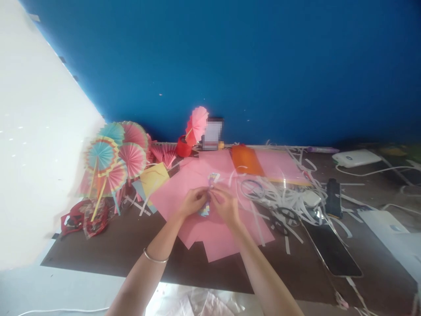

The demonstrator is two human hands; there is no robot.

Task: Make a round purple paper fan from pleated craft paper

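Note:
Both hands meet over sheets of pink paper (194,228) in the middle of the table. My left hand (194,201) is closed around a narrow strip of pleated paper (204,210), with blue and yellow showing at its lower end. On the other side, my right hand (225,202) pinches the same strip near its middle. The strip's upper end, pale with coloured bands, sticks out above the fingertips. The fingers hide the strip's middle.
Finished paper fans (101,156) stand at the left, beside yellow paper (154,180). A red tape roll (184,147) holds a pink fan (198,125) at the back. White paper strips (276,197), a phone (333,250) and a white device (357,158) lie at the right.

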